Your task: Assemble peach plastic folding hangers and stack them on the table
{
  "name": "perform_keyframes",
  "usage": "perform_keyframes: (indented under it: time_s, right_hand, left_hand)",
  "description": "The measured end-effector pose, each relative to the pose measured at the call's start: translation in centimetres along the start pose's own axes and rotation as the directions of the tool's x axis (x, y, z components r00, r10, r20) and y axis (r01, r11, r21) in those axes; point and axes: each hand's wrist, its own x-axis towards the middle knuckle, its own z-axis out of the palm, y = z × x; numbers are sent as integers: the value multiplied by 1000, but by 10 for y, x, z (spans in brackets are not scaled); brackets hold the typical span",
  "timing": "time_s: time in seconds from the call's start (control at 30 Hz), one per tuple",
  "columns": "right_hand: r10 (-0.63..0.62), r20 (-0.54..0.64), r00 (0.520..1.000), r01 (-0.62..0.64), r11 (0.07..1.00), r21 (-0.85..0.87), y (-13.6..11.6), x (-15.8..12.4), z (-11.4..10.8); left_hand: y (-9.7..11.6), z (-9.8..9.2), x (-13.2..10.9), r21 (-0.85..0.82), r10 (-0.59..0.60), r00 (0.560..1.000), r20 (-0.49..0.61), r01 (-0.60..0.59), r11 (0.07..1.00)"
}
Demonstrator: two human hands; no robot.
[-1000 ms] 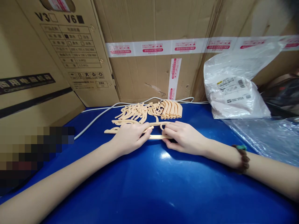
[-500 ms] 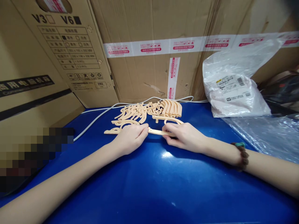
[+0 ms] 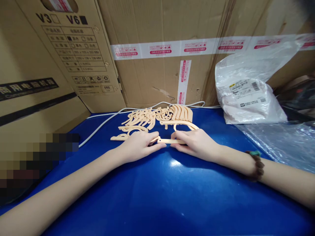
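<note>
At the far left, a pixelated patch (image 3: 36, 160) blots out whatever lies there, and the printed carton (image 3: 81, 59) above it runs out of view; its large "V3" and "V6" read clearly, its smaller lines barely. A white cable (image 3: 98, 129) curves over the blue worktop (image 3: 157, 200) and passes behind the loose parts, its ends untraceable.

Some flat peach parts (image 3: 130, 128) lie just beyond the left hand (image 3: 136, 146), which partly covers them. That hand's grip is closed on a slim peach piece (image 3: 155, 140); only its tip shows, the rest being lost under the fingers. Behind lies a heap of curved parts (image 3: 140, 117), too tangled to count, with ringed hooks (image 3: 163, 114) beside it.

Between the hands, the tip meets the left end of a flat peach strip (image 3: 167, 141), where a small hole shows; whether the two are joined I cannot tell. The right hand (image 3: 197, 144) has its grip closed on the strip and conceals the other end. It also hides part of an arched piece (image 3: 180, 123) just beyond.

Farther right, a white plastic bag (image 3: 251, 108) has blurred label print. A dark object (image 3: 299, 95) at the edge is cut off and unidentifiable.
</note>
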Motion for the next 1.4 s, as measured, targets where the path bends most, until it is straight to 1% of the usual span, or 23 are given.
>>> perform_keyframes:
  time_s: [0.2, 0.3, 0.43, 0.6, 1.0, 1.2, 1.4]
  right_hand:
    - [-18, 56, 998, 17, 1000, 18, -1, 0, -1]
    - [-22, 57, 998, 22, 1000, 0, -1, 1, 0]
    - [3, 40, 999, -2, 1000, -23, -2, 1, 1]
    - [16, 72, 997, -15, 1000, -15, -3, 1, 0]
    - [56, 161, 985, -59, 998, 11, -3, 2, -1]
    - [48, 175, 983, -56, 997, 44, -2, 2, -1]
    - [49, 172, 984, -56, 998, 37, -1, 2, 0]
  left_hand:
    - [5, -1, -2, 30, 33, 998, 47, -34, 999]
    - [6, -1, -3, 97, 38, 998, 52, -43, 994]
    - [6, -1, -2, 199, 33, 997, 75, -48, 979]
    - [7, 0, -1, 238, 26, 997, 78, -44, 970]
    - [7, 2, -1, 339, 44, 997, 61, -62, 939]
    - [11, 1, -3, 428, 59, 998, 29, -66, 901]
    - [9, 4, -3, 516, 82, 997, -6, -67, 854]
